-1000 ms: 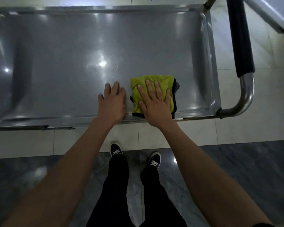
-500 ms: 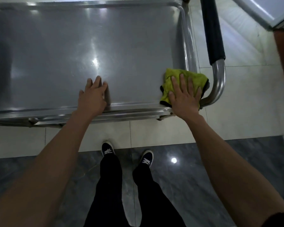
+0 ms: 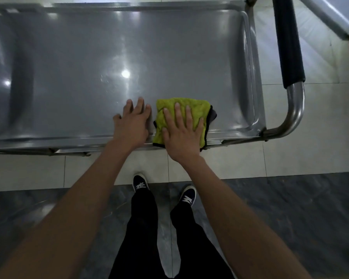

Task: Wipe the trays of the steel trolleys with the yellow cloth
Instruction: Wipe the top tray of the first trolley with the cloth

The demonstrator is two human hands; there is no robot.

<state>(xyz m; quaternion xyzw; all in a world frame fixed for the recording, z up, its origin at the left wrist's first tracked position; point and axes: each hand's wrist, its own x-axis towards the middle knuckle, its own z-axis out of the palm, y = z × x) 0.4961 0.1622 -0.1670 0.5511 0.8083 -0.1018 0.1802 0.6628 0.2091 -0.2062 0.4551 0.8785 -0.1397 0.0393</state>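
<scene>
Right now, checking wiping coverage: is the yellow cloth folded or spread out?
Folded: the yellow cloth is a compact pad with layered dark-trimmed edges, pressed under the right hand.

single head-worn wide-angle view, looking steeply down and forward – steel tray fills far half, trolley handle far right, floor and shoes near – close range

We slid the yellow cloth back from the tray's right rim. Our right hand now presses it beside the left hand.
</scene>
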